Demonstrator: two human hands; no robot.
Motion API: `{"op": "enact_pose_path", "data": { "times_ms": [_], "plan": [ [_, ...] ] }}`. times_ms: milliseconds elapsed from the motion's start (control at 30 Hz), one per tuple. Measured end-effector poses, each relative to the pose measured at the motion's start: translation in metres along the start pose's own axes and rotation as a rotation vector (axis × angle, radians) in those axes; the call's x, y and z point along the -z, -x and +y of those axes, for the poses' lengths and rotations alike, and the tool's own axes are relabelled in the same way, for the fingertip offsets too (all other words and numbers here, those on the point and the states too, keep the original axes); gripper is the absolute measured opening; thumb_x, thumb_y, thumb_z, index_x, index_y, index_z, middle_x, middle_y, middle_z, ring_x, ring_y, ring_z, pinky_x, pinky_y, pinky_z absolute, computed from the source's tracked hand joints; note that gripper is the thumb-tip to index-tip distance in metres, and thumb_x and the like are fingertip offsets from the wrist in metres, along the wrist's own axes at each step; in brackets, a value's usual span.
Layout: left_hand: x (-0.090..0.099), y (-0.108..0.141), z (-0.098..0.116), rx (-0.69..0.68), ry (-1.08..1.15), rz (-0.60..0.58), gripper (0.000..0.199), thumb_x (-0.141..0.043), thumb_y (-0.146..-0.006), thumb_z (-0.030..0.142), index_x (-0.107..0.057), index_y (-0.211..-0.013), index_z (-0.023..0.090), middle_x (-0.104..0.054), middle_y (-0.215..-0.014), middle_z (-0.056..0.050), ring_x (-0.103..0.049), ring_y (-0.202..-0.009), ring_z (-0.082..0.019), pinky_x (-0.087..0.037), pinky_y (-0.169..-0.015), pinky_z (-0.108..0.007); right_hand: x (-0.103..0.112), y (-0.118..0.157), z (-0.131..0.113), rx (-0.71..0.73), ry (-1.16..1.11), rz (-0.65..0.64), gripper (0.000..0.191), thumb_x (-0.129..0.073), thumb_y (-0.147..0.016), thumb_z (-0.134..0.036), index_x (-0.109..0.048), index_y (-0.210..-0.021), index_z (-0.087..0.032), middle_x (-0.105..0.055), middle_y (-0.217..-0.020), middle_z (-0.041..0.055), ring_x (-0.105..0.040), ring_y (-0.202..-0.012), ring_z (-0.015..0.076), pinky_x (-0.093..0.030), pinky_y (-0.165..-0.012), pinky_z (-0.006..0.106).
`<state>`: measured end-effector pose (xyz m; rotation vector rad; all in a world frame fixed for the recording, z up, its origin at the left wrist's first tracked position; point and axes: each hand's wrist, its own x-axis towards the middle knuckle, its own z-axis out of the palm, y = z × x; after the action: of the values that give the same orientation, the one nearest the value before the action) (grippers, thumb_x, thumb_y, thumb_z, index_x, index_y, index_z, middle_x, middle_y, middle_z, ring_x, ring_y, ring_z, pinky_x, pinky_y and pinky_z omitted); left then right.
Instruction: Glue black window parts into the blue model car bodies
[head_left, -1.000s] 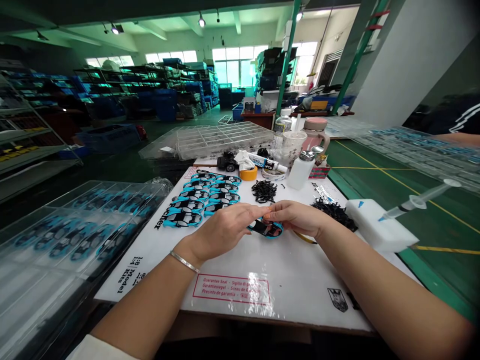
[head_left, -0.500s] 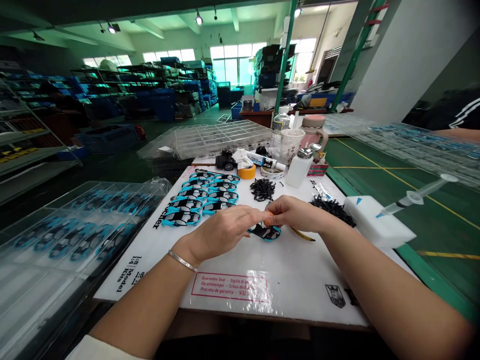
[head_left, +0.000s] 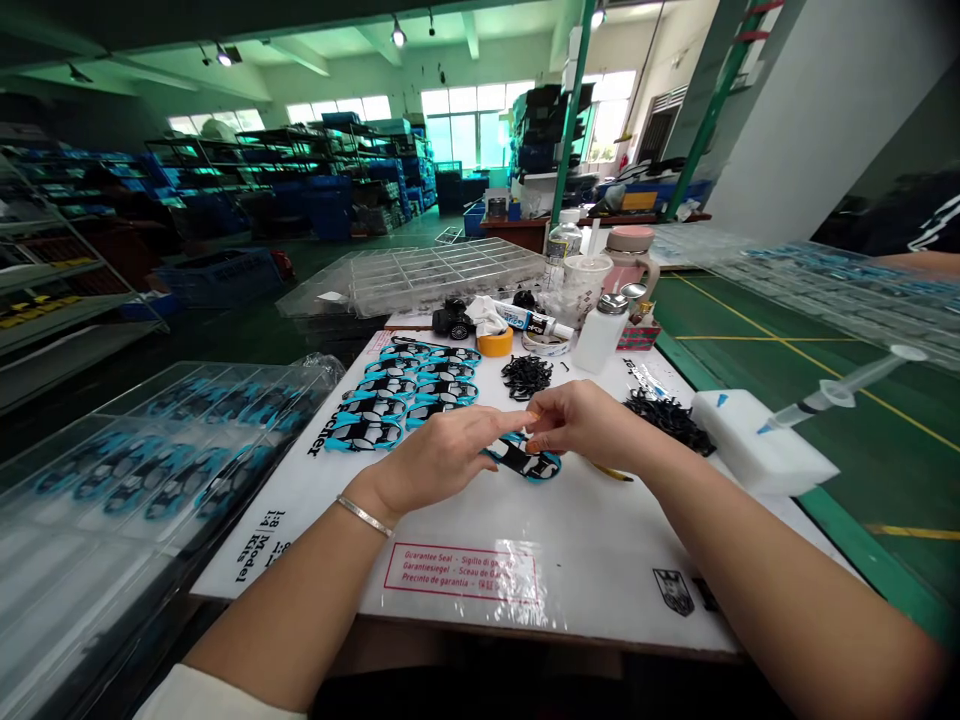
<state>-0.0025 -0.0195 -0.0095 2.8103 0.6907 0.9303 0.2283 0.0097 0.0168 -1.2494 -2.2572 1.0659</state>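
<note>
In front of me a blue-and-black model car part [head_left: 525, 460] is held low over the white board. My left hand [head_left: 454, 450] is closed on its left end, fingers reaching across the top and thumb at the near side. Above its right half is my right hand [head_left: 581, 425], closed with thumb and index finger bent in; the fingertips meet those of the left. Anything between them is too small to make out. Behind the hands lies a pile of small black parts [head_left: 526, 377]. A yellow-and-black pencil-like tool [head_left: 615, 473] is partly under my right hand.
Rows of similar car parts [head_left: 386, 388] lie at left, beside a clear compartment tray [head_left: 172, 450]. At right are more black parts [head_left: 667, 418] and a white foam block [head_left: 757, 440] bearing a syringe [head_left: 847, 390]. A pump bottle [head_left: 600, 335] and yellow tape [head_left: 495, 342] stand behind.
My right hand has shifted slightly up, its thumb and index finger now further apart. More of the car part shows beneath the hands.
</note>
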Motion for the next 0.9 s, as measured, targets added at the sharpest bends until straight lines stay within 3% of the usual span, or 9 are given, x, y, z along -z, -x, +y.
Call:
{"op": "enact_pose_path", "data": {
  "times_ms": [200, 500, 700, 900],
  "plan": [
    [-0.001, 0.003, -0.004, 0.130, 0.042, -0.001, 0.071, -0.070, -0.080, 0.006, -0.042, -0.142, 0.026, -0.065, -0.125, -0.006, -0.067, -0.097, -0.018, -0.060, -0.084, -0.034, -0.009, 0.001, -0.006, 0.147, 0.394, 0.159, 0.012, -0.066, -0.082, -0.022, -0.070, -0.071, -0.019, -0.065, -0.063, 0.0005, -0.050, -0.055, 0.0120, -0.031, -0.057, 0.027],
    [-0.001, 0.002, -0.002, 0.132, 0.049, -0.041, 0.078, -0.070, -0.078, 0.003, -0.038, -0.145, 0.026, -0.064, -0.126, -0.006, -0.066, -0.095, -0.017, -0.059, -0.086, -0.034, -0.012, 0.001, -0.013, 0.132, 0.680, 0.106, 0.016, -0.064, -0.085, -0.020, -0.072, -0.071, -0.018, -0.067, -0.065, 0.0046, -0.052, -0.055, 0.0145, -0.025, -0.056, 0.030],
    [-0.003, 0.000, 0.001, 0.018, -0.022, -0.008, 0.070, -0.065, -0.083, 0.006, -0.037, -0.145, 0.024, -0.063, -0.126, -0.008, -0.061, -0.116, -0.021, -0.055, -0.097, -0.039, -0.009, 0.002, -0.014, 0.053, 0.534, 0.111, 0.009, -0.070, -0.078, -0.015, -0.069, -0.070, -0.018, -0.067, -0.067, 0.0030, -0.052, -0.058, 0.0144, -0.027, -0.055, 0.028],
    [-0.003, -0.001, 0.005, -0.053, -0.026, -0.002, 0.060, -0.056, -0.088, 0.002, -0.039, -0.142, 0.022, -0.063, -0.125, -0.008, -0.059, -0.119, -0.019, -0.053, -0.101, -0.039, -0.004, 0.001, -0.006, -0.029, 0.198, 0.023, 0.014, -0.073, -0.071, -0.019, -0.061, -0.065, -0.018, -0.061, -0.062, -0.0022, -0.051, -0.059, 0.0126, -0.032, -0.053, 0.025]
  ]
}}
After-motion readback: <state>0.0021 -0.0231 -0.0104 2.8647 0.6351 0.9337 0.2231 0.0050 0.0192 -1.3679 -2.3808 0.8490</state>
